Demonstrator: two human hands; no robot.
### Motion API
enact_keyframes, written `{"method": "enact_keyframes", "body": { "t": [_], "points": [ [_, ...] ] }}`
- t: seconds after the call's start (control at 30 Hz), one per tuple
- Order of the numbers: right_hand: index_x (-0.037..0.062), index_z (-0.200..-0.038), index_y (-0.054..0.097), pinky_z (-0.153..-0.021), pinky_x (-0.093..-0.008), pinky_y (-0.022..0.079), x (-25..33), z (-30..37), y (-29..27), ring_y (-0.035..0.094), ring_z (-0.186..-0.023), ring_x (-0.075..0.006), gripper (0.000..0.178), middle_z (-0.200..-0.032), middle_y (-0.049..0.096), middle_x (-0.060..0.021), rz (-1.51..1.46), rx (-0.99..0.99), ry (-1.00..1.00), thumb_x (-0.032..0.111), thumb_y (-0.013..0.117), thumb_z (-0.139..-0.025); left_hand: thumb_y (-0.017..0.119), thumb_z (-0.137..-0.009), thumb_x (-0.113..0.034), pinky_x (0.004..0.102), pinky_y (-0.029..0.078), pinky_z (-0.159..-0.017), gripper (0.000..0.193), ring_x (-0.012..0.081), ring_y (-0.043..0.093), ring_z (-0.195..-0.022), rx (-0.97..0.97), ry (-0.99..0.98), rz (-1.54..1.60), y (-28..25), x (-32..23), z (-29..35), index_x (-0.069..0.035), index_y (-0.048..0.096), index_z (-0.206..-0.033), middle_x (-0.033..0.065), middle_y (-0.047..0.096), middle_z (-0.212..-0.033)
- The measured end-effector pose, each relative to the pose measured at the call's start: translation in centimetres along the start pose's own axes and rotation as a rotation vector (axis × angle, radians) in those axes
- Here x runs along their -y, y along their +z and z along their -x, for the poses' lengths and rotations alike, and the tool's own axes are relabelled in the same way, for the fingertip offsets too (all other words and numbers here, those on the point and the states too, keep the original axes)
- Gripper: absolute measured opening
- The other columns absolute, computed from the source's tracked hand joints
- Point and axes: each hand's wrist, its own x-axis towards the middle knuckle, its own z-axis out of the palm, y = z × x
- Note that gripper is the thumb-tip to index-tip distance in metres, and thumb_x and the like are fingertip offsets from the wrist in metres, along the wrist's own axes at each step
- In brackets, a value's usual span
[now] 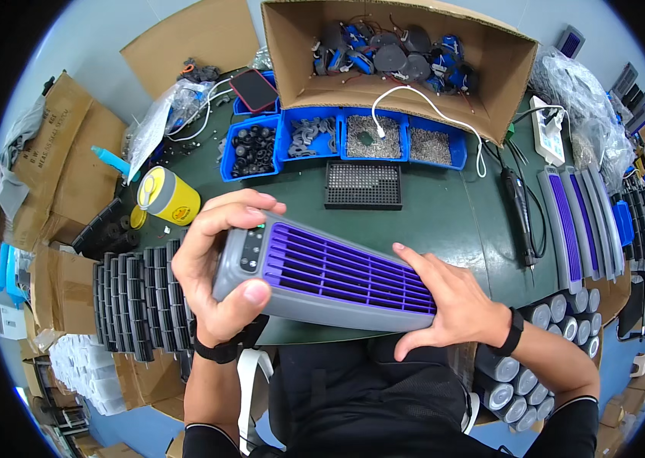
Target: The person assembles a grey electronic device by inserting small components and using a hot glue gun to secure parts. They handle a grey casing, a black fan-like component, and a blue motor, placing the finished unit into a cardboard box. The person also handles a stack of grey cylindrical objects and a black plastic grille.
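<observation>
I hold a small grey tower fan (353, 286) with a purple slatted grille slantwise above the near edge of the table. My left hand (200, 267) is closed round its left end, thumb in front and fingers over the top, beside a dark button panel (251, 250) with a small green light. At the narrower right end my right hand (464, 301) grips the casing, thumb below and fingers along the upper edge. The fan's back is hidden.
Blue bins (252, 174) of small parts and screws line the back, below a cardboard box (292, 84) of motors. A black perforated tray (364, 185) lies before them. An electric screwdriver (519, 210), grey-purple housings (563, 229), a yellow cup (177, 200) and black fan rotors (139, 298) stand around.
</observation>
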Motion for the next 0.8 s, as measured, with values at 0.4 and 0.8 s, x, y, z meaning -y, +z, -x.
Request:
{"method": "enact_keyframes", "body": {
  "t": [0.4, 0.8],
  "points": [
    [0.0014, -0.160, 0.034, -0.091, -0.0522, 0.056, 0.3, 0.1, 0.4, 0.066, -0.108, -0.0456, 0.130, -0.122, 0.062, -0.0251, 0.005, -0.041, 0.055, 0.077, 0.085, -0.067, 0.077, -0.082, -0.044, 0.0483, 0.051, -0.104, 0.064, 0.0367, 0.066, -0.117, -0.001, -0.006, -0.024, 1.0, 0.0, -0.8, 0.003, 0.062, -0.122, 0.0256, 0.063, -0.126],
    [-0.0043, -0.156, 0.043, -0.115, -0.0440, 0.045, 1.2, 0.3, -2.6, 0.058, -0.136, -0.0362, 0.114, -0.148, 0.058, -0.0264, -0.605, 0.256, 0.213, 0.047, 0.098, -0.070, 0.080, -0.079, -0.054, 0.0396, 0.046, -0.111, 0.098, 0.0291, 0.063, -0.129, 0.155, -0.153, -0.135, -0.5, -4.0, -0.8, 0.007, 0.053, -0.149, 0.0214, 0.063, -0.143]
  ]
}}
